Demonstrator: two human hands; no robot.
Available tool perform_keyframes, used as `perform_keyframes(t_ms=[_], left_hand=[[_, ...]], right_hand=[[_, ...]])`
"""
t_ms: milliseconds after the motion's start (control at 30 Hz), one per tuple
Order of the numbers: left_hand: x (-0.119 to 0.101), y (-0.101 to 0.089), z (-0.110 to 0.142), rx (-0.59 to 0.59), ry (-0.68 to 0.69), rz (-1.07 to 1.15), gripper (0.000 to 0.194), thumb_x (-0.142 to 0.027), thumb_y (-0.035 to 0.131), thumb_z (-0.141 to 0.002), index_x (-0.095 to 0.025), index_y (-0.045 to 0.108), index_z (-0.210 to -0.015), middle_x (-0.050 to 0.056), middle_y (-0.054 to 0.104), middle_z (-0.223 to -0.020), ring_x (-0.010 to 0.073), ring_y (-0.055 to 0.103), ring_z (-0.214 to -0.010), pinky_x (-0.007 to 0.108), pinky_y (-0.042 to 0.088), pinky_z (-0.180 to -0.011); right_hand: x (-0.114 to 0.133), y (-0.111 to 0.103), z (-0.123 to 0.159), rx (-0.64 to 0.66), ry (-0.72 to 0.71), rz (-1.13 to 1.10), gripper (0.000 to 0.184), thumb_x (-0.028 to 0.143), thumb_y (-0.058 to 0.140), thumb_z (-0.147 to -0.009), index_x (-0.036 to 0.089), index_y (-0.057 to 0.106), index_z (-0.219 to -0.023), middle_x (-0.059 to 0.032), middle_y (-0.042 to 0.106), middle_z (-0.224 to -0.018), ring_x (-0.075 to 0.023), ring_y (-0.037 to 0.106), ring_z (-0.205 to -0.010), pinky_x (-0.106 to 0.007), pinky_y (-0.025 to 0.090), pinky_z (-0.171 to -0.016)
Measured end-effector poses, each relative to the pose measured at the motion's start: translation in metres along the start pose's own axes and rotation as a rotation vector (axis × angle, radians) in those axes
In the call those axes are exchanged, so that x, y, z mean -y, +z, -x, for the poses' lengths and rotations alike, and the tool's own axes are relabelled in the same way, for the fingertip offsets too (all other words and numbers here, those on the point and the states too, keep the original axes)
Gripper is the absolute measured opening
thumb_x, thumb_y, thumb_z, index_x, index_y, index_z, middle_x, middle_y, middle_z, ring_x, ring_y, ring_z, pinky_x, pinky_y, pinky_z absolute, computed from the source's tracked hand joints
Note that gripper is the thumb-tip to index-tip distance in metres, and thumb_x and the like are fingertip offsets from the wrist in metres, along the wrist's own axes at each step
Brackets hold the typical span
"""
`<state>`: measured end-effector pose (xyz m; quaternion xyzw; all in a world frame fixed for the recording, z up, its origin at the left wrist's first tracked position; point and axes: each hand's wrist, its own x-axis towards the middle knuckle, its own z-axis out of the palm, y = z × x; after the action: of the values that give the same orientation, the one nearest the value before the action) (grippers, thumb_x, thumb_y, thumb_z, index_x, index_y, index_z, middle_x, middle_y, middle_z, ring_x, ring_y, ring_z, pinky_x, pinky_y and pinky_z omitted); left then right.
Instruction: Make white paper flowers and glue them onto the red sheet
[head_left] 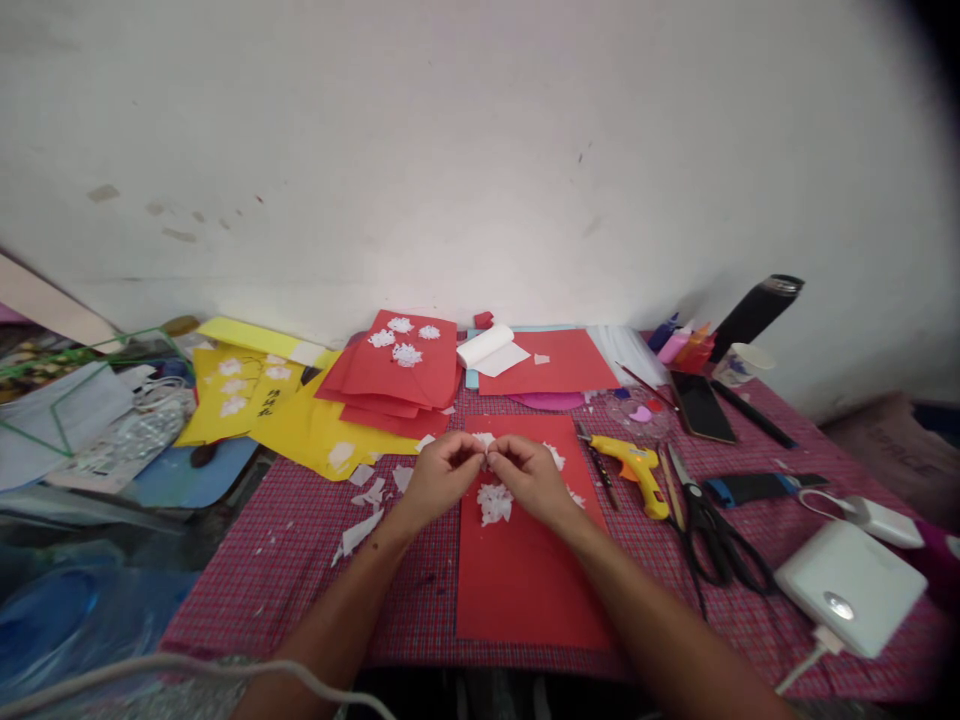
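Over a sheet of red paper point(529, 595), my left hand point(442, 485) and my right hand point(534, 485) meet with fingers pinched together. A small white paper piece point(487, 441) shows at their fingertips; its shape is partly hidden by the fingers. Just below my hands a crumpled white paper flower point(494, 504) lies on the red sheet. Another white paper flower point(555, 456) is beyond my right hand, and one more is partly covered by that hand. White paper scraps point(371, 492) are scattered left of my left forearm.
A yellow glue gun point(634, 462), black scissors point(712, 535) and a blue-handled cutter point(750, 487) lie to the right, near a white power adapter point(851, 587) and a phone point(703, 406). Behind are stacked red papers point(386, 375) with white flowers and a white paper roll point(487, 345).
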<state>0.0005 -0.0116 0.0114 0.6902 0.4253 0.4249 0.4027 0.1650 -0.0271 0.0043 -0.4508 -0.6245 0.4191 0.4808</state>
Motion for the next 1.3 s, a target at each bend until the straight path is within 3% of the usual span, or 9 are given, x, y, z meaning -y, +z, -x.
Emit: perform_keyframes(t_ms=[233,333,733,1100,1300], left_hand=[[-0.0075,-0.0001,0.0023,-0.032,0.21,-0.331,0.011,-0.018,0.053,-0.085,-0.019,0.064,-0.081,0.003,0.062,-0.079,0.0147,0.054,-0.076,0.026,0.039,-0.071],[-0.0083,0.0004,0.0028,-0.03,0.241,-0.353,0.013,-0.018,0.052,-0.086,-0.02,0.064,-0.082,0.003,0.062,-0.08,0.0154,0.054,-0.076,0.027,0.039,-0.072],[-0.0027,-0.0013,0.001,-0.004,-0.027,0.025,0.012,-0.027,0.059,-0.083,-0.017,0.067,-0.085,0.003,0.067,-0.082,0.0141,0.059,-0.075,0.024,0.045,-0.071],[-0.0054,-0.0038,0.0002,-0.004,0.069,-0.143,0.013,-0.023,0.057,-0.083,-0.018,0.068,-0.08,0.002,0.066,-0.076,0.0135,0.057,-0.07,0.024,0.043,-0.067],[-0.0049,-0.0043,0.0005,0.017,0.04,-0.094,0.014,-0.024,0.056,-0.084,-0.017,0.068,-0.082,0.001,0.066,-0.076,0.0131,0.058,-0.071,0.023,0.044,-0.067]], right_hand=[[0.0024,0.0001,0.0006,-0.048,-0.037,0.1,0.019,0.026,0.055,-0.084,0.018,0.06,-0.068,0.0018,0.054,-0.062,-0.0125,0.047,-0.057,-0.023,0.037,-0.055],[0.002,-0.0001,0.0011,-0.05,-0.062,0.13,0.019,0.025,0.054,-0.085,0.018,0.061,-0.069,0.0014,0.056,-0.062,-0.013,0.048,-0.058,-0.023,0.037,-0.055],[0.0098,-0.0035,0.0021,-0.021,-0.208,0.306,0.022,0.027,0.049,-0.092,0.02,0.06,-0.074,-0.0009,0.058,-0.066,-0.0151,0.052,-0.061,-0.026,0.035,-0.06],[0.0034,-0.0031,0.0027,-0.001,-0.303,0.486,0.026,0.024,0.047,-0.09,0.021,0.058,-0.068,-0.0019,0.059,-0.065,-0.015,0.051,-0.06,-0.028,0.033,-0.059],[0.004,-0.0033,0.0026,-0.007,-0.295,0.506,0.021,0.021,0.049,-0.089,0.021,0.056,-0.069,-0.0012,0.058,-0.065,-0.0144,0.051,-0.06,-0.027,0.032,-0.059]])
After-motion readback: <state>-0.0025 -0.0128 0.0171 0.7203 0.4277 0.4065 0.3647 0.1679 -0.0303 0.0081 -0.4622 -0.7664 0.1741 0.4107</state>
